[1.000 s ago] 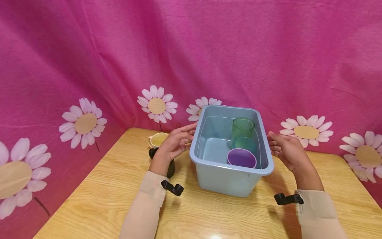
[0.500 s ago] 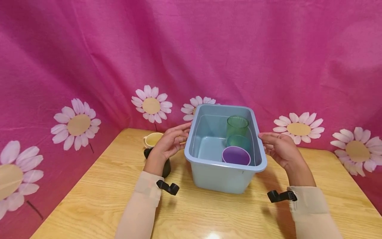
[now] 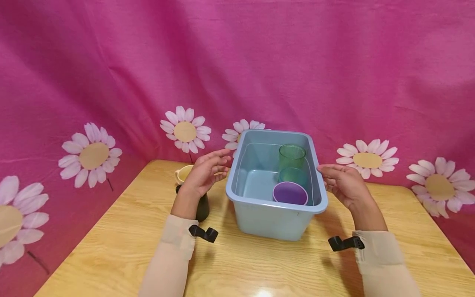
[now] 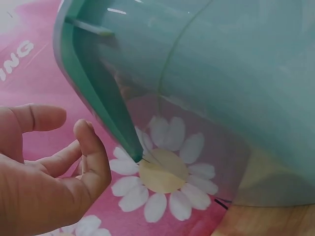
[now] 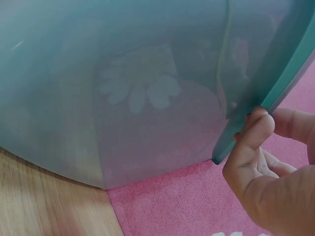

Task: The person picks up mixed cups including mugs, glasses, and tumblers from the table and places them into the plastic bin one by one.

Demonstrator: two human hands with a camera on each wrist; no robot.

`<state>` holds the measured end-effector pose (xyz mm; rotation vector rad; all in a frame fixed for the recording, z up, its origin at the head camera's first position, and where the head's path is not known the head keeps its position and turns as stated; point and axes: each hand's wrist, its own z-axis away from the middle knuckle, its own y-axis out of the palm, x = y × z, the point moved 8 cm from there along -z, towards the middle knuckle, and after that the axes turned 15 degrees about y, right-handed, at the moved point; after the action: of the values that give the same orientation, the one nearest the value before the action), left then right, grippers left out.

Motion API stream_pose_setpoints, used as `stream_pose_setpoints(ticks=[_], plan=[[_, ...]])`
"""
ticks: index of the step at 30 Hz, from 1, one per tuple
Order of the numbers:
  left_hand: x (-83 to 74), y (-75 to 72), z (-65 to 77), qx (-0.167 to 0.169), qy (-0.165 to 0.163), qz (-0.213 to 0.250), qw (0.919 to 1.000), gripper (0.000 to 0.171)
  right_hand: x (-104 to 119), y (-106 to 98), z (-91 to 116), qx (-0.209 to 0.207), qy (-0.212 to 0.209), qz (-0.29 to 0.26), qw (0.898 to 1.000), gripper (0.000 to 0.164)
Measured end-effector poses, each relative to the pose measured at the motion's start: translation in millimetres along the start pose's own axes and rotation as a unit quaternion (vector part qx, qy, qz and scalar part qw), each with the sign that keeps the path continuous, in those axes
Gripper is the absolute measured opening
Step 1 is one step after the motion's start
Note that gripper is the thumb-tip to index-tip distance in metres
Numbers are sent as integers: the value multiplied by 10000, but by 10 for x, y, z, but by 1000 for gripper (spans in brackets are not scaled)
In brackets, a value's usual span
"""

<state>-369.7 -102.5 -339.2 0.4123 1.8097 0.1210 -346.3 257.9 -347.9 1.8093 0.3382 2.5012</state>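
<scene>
A pale blue plastic tub [image 3: 269, 218] stands on the wooden table in the head view. Inside, along its right side, are a green glass tumbler [image 3: 292, 152], a teal cup [image 3: 297, 175] and a purple cup [image 3: 290, 193]. My left hand [image 3: 203, 175] is beside the tub's left rim, its fingers loosely bent. The left wrist view shows a gap between those fingers [image 4: 93, 152] and the rim. On the other side, my right hand [image 3: 345, 183] pinches the right rim, with fingers [image 5: 253, 135] tucked against its underside.
Left of the tub, partly behind my left hand, are a yellow cup [image 3: 183, 173] with a handle and a black object [image 3: 203, 207]. A pink flowered cloth [image 3: 289, 66] hangs behind the wooden table [image 3: 122, 231].
My left hand has drawn back from the left rim. My right thumb has come onto the right rim. The whole scene has shifted slightly left in the head view.
</scene>
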Motion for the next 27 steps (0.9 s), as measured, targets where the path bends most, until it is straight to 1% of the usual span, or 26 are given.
stream_pose_setpoints(ticks=[3, 8, 10, 13, 16, 19, 21, 22, 24, 27], plan=[[-52, -11, 24, -9, 47, -277, 9996, 46, -5, 15, -11, -14, 5, 39, 10000, 16], [-73, -32, 49, 69, 8, -645, 9979, 42, 2, -5, -18, -97, 11, 79, 9999, 12], [-87, -50, 60, 113, -6, -892, 9960, 41, 2, -19, -16, -116, 16, 71, 9999, 11], [-125, -77, 78, 265, -21, -1354, 9904, 41, -2, -28, -13, -120, 6, 46, 9999, 11], [-153, -130, 100, 461, -42, -1854, 9816, 42, -7, -19, -17, -101, -7, 59, 9999, 11], [-183, -177, 128, 690, -1, -2377, 9689, 44, -3, -8, -22, -89, -26, 98, 9999, 11], [-212, -199, 150, 843, 89, -2794, 9564, 45, 7, -7, -24, -98, -49, 112, 9999, 11], [-228, -209, 162, 933, 148, -3031, 9482, 46, 11, -7, -23, -97, -52, 116, 9999, 12], [-267, -222, 192, 1117, 281, -3526, 9286, 48, 15, -9, -19, -104, -42, 114, 9999, 12], [-339, -240, 239, 1366, 548, -4275, 8920, 49, 12, -21, -5, -129, -19, 101, 9999, 12]])
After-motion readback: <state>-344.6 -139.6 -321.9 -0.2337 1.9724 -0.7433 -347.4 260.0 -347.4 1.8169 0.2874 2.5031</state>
